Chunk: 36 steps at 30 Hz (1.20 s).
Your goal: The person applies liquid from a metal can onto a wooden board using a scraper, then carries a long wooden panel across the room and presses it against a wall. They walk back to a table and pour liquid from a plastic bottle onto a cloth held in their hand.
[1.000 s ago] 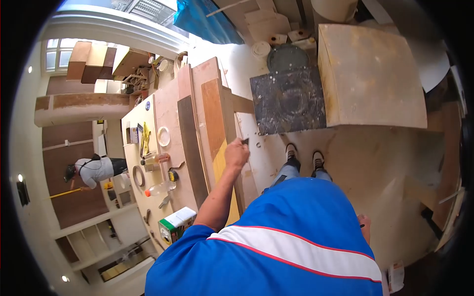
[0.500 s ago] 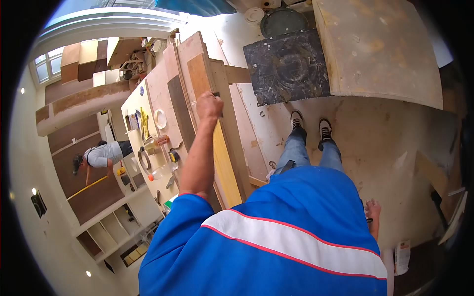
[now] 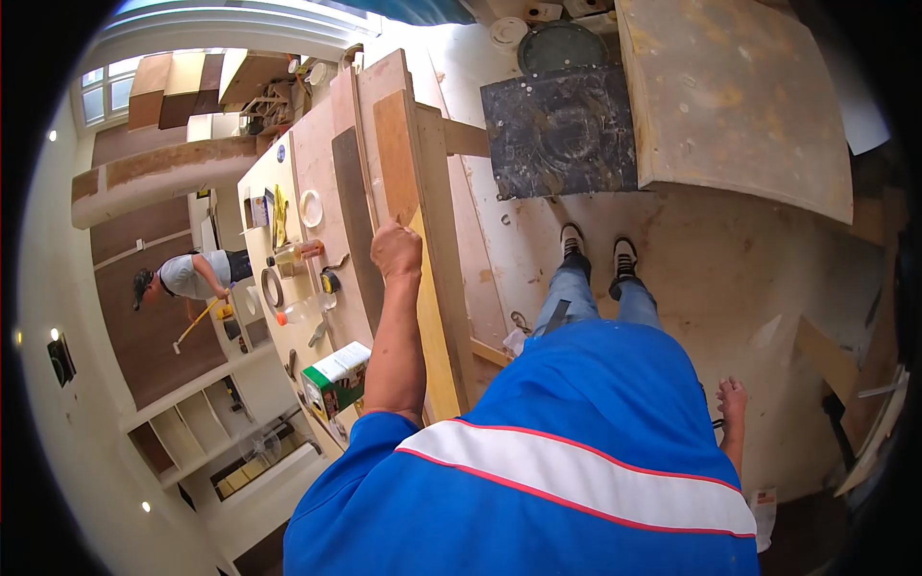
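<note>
My left hand [image 3: 396, 250] is closed in a fist on a long yellowish wood strip [image 3: 437, 326], near the lower end of an orange-brown wood panel [image 3: 395, 158]. What it grips is hidden under the fingers. Beside the strip runs a pale board edge [image 3: 447, 230], with a dark strip [image 3: 355, 211] on the other side. My right hand [image 3: 732, 396] hangs at my right side above the floor, fingers loosely curled and apart, with nothing seen in it.
The bench holds a green-and-white box [image 3: 336, 381], tape measure [image 3: 329, 281], tape rolls [image 3: 310, 208] and bottles. Another person [image 3: 197, 276] with a long-handled tool [image 3: 197, 326] stands at far left. A dark square board [image 3: 562, 130] and large pale panel [image 3: 735, 106] lie ahead.
My left hand has moved down the wood toward my body, and the dark item at its fingers is now hidden. More of the green-and-white box shows. The other person's tool has swung.
</note>
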{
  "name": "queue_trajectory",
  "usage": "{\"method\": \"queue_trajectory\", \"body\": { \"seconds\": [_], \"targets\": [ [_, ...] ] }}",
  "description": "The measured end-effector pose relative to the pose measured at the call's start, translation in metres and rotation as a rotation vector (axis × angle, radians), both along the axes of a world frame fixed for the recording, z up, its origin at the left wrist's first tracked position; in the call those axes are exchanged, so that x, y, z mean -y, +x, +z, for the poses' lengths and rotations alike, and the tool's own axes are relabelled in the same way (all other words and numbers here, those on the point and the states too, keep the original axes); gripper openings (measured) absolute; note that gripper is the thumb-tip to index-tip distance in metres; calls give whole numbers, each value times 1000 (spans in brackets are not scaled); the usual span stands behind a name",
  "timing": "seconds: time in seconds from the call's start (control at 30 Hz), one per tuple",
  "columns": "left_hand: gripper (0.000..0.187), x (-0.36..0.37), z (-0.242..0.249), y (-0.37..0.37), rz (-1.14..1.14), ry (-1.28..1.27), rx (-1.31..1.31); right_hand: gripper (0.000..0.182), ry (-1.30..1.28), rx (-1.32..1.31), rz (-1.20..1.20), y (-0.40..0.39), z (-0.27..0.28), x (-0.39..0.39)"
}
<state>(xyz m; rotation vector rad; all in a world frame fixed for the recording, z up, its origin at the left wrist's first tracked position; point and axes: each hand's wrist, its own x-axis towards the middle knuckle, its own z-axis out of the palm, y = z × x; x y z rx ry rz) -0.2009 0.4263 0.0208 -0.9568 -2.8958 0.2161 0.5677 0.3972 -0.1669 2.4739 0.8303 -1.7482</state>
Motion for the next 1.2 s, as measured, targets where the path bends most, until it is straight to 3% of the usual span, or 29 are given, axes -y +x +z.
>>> {"method": "queue_trajectory", "body": {
  "seconds": [0.03,0.13,0.17,0.2,0.23,0.33,0.4,0.5,0.57,0.67,0.73,0.77,0.87,0.97,1.07,1.17,1.2],
  "targets": [
    [13,9,-9,-9,0,10,-7,68,-6,-1,-11,-1,3,1],
    [10,73,-65,-64,509,794,795,69,-49,-22,-44,-1,6,8],
    [13,99,-77,-77,878,1007,1124,69,-77,-33,-49,0,6,16],
    [18,118,-73,-68,1061,1044,1123,69,-106,-34,-41,3,1,25],
    [18,174,-119,-91,1092,1189,1092,69,-135,-35,-37,9,-7,34],
    [15,216,-100,-52,1265,1011,851,67,-163,12,-46,5,-3,49],
    [10,199,-46,-16,1166,690,664,67,-174,37,0,4,6,49],
    [13,223,-31,-46,480,-343,-61,66,-177,30,122,-3,4,36],
    [24,179,1,-36,280,-205,24,66,-174,27,150,-3,3,35],
    [21,110,1,-14,42,181,129,67,-145,2,60,-2,-6,23],
    [25,75,-6,12,-115,118,242,67,-116,-20,72,-2,-7,10],
    [23,63,-15,24,-103,-76,242,67,-99,-31,74,-3,-5,3],
    [17,66,-53,39,-229,-72,238,69,-64,-42,47,-10,4,-13],
    [16,93,-47,27,-142,-9,222,70,-19,-28,87,-7,6,-18],
    [14,113,-17,20,-180,18,5,72,-68,-24,120,-8,20,-20],
    [15,125,9,32,-15,138,127,73,-161,-26,186,7,-3,-14],
    [19,135,6,37,23,188,287,73,-175,-21,256,8,-5,-16]
  ]
}}
